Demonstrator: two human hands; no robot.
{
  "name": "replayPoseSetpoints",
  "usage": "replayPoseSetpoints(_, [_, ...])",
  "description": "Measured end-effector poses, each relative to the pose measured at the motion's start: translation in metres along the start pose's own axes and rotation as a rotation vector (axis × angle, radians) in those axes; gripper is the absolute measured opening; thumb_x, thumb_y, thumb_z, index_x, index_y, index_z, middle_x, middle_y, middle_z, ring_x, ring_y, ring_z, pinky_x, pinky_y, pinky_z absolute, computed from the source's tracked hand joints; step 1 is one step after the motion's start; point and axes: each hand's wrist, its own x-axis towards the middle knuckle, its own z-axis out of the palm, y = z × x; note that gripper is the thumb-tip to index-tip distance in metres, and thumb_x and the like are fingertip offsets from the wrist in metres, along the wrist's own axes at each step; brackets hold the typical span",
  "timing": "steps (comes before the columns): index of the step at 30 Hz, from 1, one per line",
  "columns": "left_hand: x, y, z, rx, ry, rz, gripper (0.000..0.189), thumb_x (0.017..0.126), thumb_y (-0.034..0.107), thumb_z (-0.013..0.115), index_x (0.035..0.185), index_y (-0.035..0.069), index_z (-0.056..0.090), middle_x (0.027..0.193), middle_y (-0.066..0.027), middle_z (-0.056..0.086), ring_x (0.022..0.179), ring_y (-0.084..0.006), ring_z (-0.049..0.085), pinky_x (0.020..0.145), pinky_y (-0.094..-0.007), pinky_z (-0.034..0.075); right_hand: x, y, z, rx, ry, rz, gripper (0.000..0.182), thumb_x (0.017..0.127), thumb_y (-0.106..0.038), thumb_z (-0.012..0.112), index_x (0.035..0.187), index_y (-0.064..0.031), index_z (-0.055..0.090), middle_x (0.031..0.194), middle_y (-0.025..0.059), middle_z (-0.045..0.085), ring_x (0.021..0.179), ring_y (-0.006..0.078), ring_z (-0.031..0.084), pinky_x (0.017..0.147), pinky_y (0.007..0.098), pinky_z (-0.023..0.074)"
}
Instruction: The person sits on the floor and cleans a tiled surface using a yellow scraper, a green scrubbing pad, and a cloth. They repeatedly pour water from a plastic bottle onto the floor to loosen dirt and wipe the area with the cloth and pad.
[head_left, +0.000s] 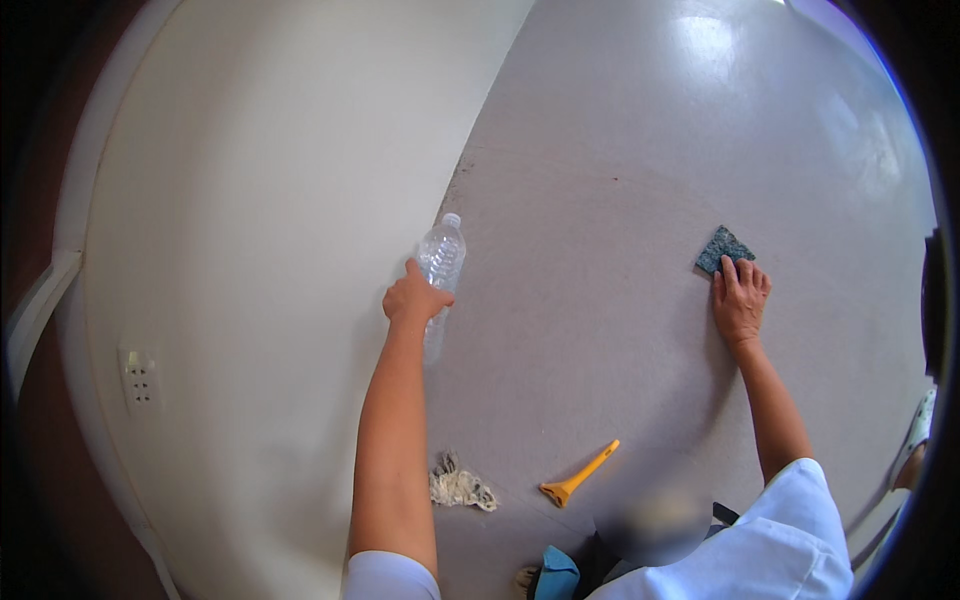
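Observation:
My left hand (417, 295) is closed around a clear plastic bottle (444, 255) with a white cap, beside the base of the pale wall. The bottle's lower part is partly hidden by the hand. Over to the right, my right hand (741, 301) rests its fingers on a dark green scouring pad (723, 250), which lies against the grey floor (570, 300). Between the arms and nearer to me lies a yellow-orange plastic scraper (581, 476). A crumpled whitish rag (461, 489) with grey patches lies by my left forearm.
The pale wall (247, 225) runs along the left and carries a socket plate (139, 376). Dark specks mark the floor by the wall's foot. A blue cloth-like item (556, 574) is at the bottom. At the far right edge, a person's foot in a light clog (921, 424) shows.

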Motion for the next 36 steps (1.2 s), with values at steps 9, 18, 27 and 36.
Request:
replayPoseSetpoints(9, [0.028,0.026,-0.034,0.149,0.003,-0.034,0.078,0.058,0.039,0.075,0.121,0.010,0.040,0.102,-0.0094,0.061,0.095,-0.0237,0.060,0.073,-0.0318,0.050,0.000,0.000,0.000,0.005,0.008,-0.018,0.030,0.081,-0.022,0.057,0.108,-0.0091,0.056,0.103,0.0100,0.050,0.103,0.0267,0.045,0.091,0.0413,0.0303])
replayPoseSetpoints(18, [0.041,0.024,-0.044,0.149,0.081,-0.035,0.079,0.060,0.039,0.074,0.125,0.011,0.037,0.098,-0.0079,0.062,0.089,-0.0224,0.062,0.070,-0.0302,0.051,0.001,-0.002,0.000,0.015,0.005,-0.025,0.030,0.081,-0.022,0.057,0.108,-0.0097,0.056,0.103,0.0091,0.050,0.103,0.0257,0.044,0.091,0.0411,0.0296])
replayPoseSetpoints(27, [0.045,0.030,-0.060,0.079,0.160,0.011,0.074,0.058,0.040,0.070,0.120,0.011,0.041,0.098,-0.0110,0.062,0.091,-0.0269,0.061,0.074,-0.0353,0.050,0.002,-0.002,-0.001,0.017,0.017,-0.031,0.029,0.080,-0.022,0.057,0.107,-0.0091,0.056,0.102,0.0090,0.050,0.102,0.0255,0.045,0.091,0.0410,0.0297])
replayPoseSetpoints(36, [0.046,0.035,-0.073,0.134,0.208,0.008,0.069,0.059,0.036,0.073,0.117,0.012,0.043,0.093,-0.0080,0.063,0.085,-0.0225,0.063,0.067,-0.0304,0.051,0.002,-0.003,-0.003,-0.001,-0.006,-0.027,0.030,0.080,-0.021,0.057,0.108,-0.0094,0.055,0.100,0.0084,0.049,0.102,0.0248,0.045,0.091,0.0412,0.0294])
